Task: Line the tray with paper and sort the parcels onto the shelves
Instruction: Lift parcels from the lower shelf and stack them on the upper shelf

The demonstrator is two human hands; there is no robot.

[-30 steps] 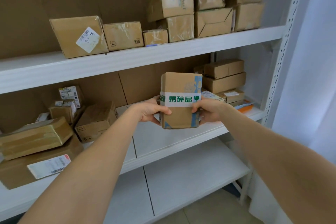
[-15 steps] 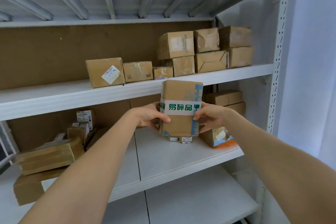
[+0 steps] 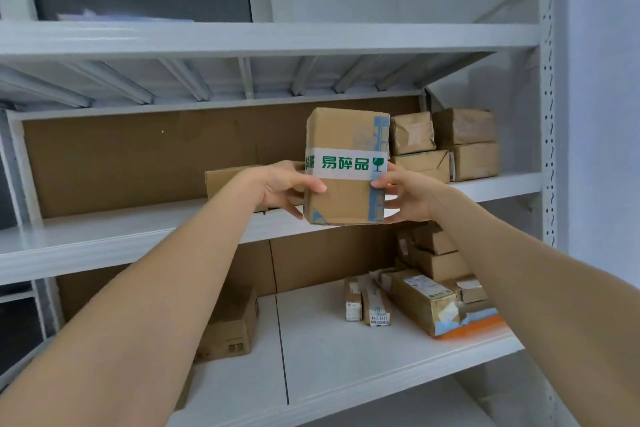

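**Head view, sorting stage.** The person is holding one cardboard parcel [image 3: 346,135] upright in front of the upper stocked shelf [image 3: 104,239], slightly right of the frame's centre. Whether its base is touching the shelf edge cannot be told.

- **Grip:** The left hand [image 3: 284,189] is clamping the parcel's left side from 9 o'clock, with the thumb lying across the front face just below the white band [image 3: 346,163] printed in green. The right hand [image 3: 405,196] is clamping the right side from 3 o'clock, with the thumb tip at the band's end and the fingers curling under the base.
- **Same shelf:** At 3 o'clock of the parcel, a stack of parcels [image 3: 464,146] is sitting on the shelf. At 9 o'clock a flat box [image 3: 225,180] is lying partly hidden behind the left hand.
- **Below and above:** Towards 5 o'clock, a cluster of small parcels [image 3: 426,302] is lying on the lower shelf [image 3: 346,357], and another box [image 3: 232,326] is standing at 7 o'clock. The top shelf [image 3: 242,38] is running across at 12 o'clock, with its surface hidden from this low angle.

**Judged progress:** Sorting is looking well under way, since many parcels are resting on two shelves. The held parcel is not yet set down and is probably heading for the upper stocked shelf beside the stack. The tray and its paper are not appearing in view, so the lining step cannot be judged.
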